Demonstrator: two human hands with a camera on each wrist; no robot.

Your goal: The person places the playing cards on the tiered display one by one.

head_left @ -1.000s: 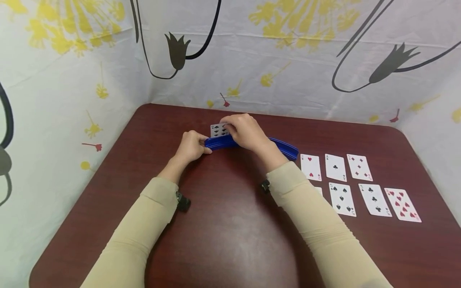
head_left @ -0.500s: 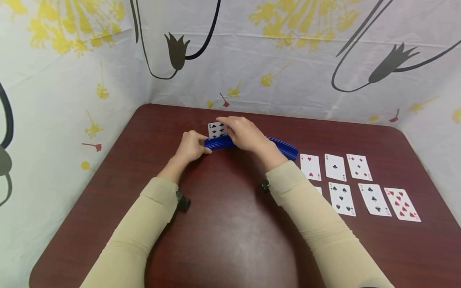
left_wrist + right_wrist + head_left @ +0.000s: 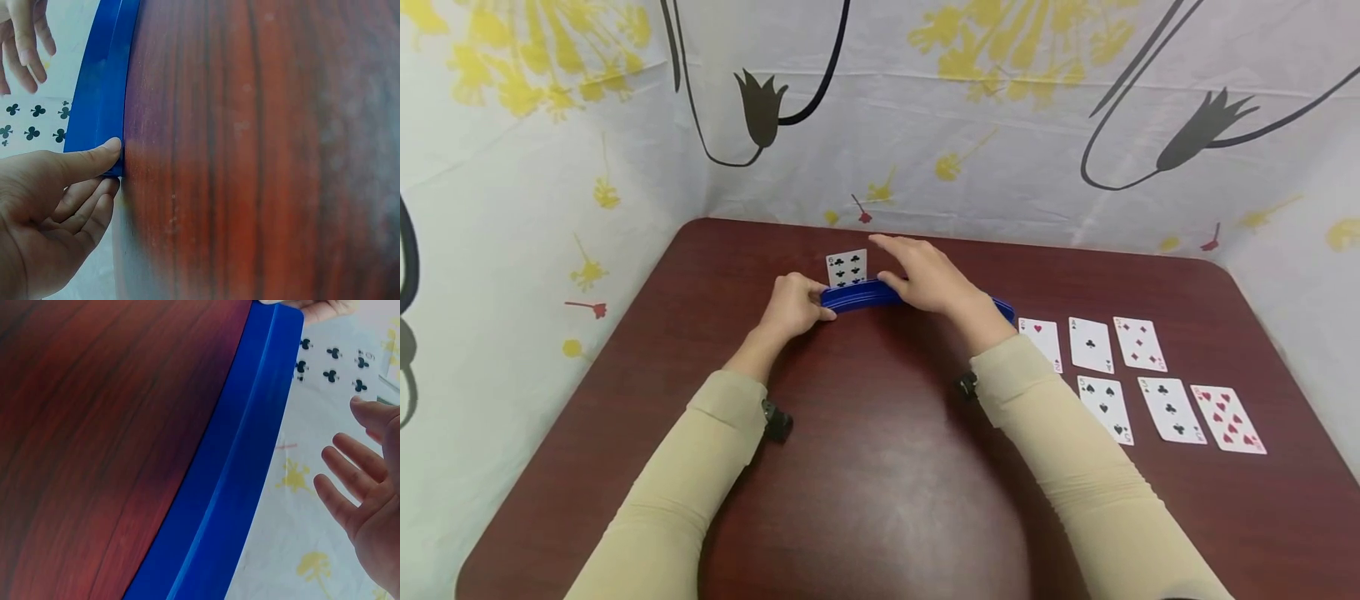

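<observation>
A curved blue card holder (image 3: 857, 296) lies toward the back of the table. The six of clubs (image 3: 847, 268) stands upright in its left part. My left hand (image 3: 792, 308) pinches the holder's left end between thumb and fingers, as the left wrist view shows with the thumb (image 3: 94, 159) on top. My right hand (image 3: 928, 275) hovers over the holder just right of the card, apart from it. In the right wrist view the right hand's fingers (image 3: 356, 459) are spread and relaxed, holding nothing.
Playing cards lie face up on the right of the table: the two of hearts (image 3: 1041, 343), a club card (image 3: 1091, 344), the five of diamonds (image 3: 1140, 343), the five of spades (image 3: 1105, 408), the three of clubs (image 3: 1172, 410) and a heart card (image 3: 1228, 418). Patterned cloth (image 3: 1015, 183) hangs behind.
My right hand has let go of the six of clubs and drawn right, its fingers straightening. The card now stands by itself, slightly farther left. My left hand keeps its hold on the holder.
</observation>
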